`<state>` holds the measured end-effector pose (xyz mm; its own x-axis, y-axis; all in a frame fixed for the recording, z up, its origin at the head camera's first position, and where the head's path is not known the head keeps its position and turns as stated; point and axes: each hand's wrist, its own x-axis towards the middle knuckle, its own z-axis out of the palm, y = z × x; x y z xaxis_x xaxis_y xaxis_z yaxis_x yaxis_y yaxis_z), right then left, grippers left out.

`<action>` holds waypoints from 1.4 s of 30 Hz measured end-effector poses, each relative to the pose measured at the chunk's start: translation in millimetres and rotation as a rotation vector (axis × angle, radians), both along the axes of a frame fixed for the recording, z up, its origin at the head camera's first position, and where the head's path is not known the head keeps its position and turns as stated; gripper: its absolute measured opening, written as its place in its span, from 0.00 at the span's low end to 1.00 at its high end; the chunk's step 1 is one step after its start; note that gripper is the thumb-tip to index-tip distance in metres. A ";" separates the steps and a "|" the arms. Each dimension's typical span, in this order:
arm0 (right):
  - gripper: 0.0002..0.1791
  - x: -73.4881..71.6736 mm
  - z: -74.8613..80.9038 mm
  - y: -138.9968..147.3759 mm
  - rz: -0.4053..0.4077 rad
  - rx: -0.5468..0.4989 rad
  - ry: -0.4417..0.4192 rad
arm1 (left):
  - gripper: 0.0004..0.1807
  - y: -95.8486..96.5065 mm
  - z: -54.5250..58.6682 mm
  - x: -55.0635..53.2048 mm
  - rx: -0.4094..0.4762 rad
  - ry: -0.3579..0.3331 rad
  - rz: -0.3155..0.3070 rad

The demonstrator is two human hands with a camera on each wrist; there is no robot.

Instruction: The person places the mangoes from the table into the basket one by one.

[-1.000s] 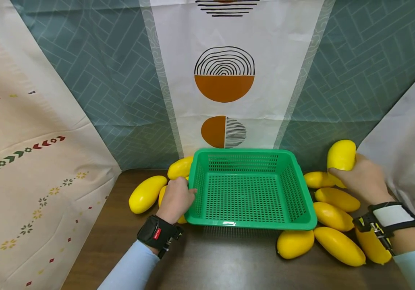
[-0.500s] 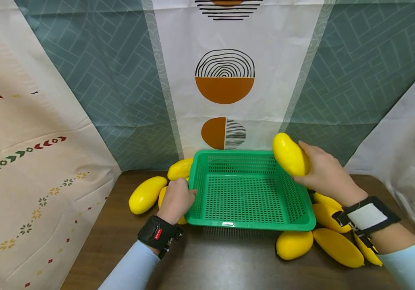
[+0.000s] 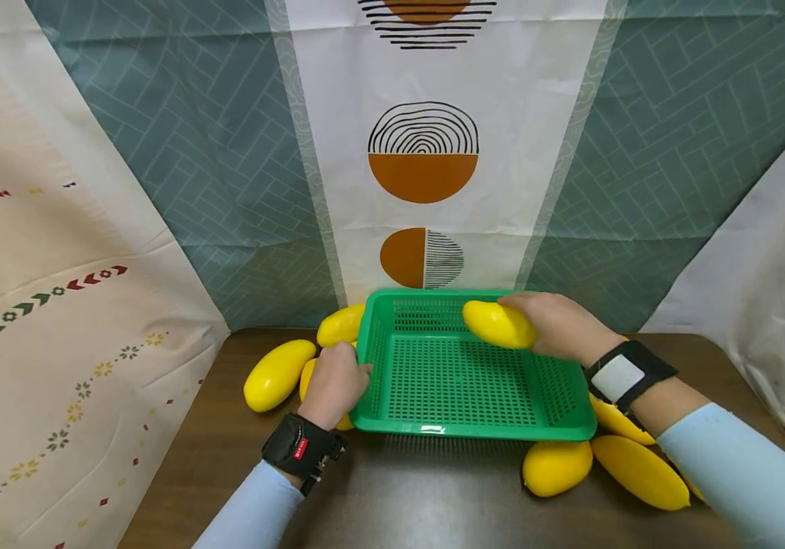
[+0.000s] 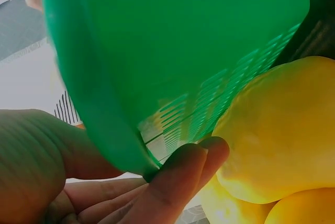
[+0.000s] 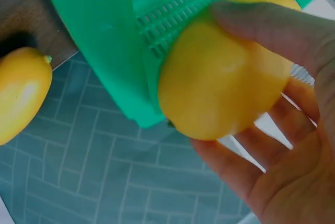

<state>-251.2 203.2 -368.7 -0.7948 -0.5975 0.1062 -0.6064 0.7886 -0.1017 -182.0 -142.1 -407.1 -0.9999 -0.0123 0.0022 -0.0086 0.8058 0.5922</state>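
Note:
My left hand [image 3: 333, 385] grips the left rim of a green slotted plastic basket [image 3: 475, 432]. In the left wrist view its thumb and fingers pinch the basket's edge [image 4: 99, 93], with a yellow mango [image 4: 282, 130] close beside the fingertips. My right hand [image 3: 560, 326] holds another yellow mango [image 3: 498, 325] over the right back part of the basket. The right wrist view shows thumb and fingers spread round this held mango [image 5: 220, 82], its small stem end at the lower left. No fruit shows on the basket's slotted floor.
Several mangoes lie left of the basket, such as one mango [image 3: 279, 375] at the outer left. More lie to the right, including a mango [image 3: 557, 467] at the front right corner, partly hidden by my arm. A patterned cloth [image 3: 427, 91] hangs behind the dark wooden table [image 3: 420, 503].
My right hand has carried the mango from the fruit at the right, leftward to above the basket, and lowered it. My left hand has stayed on the rim.

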 end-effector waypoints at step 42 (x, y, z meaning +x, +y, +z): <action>0.33 -23.8 -38.5 -17.3 -0.032 0.234 -0.050 | 0.12 0.6 -1.9 -2.1 -0.024 -0.013 0.014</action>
<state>-274.9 185.9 -407.2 -0.8147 -0.5755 -0.0720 -0.5794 0.8131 0.0571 -184.1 -141.4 -409.0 -0.9996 -0.0268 -0.0106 -0.0281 0.8197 0.5721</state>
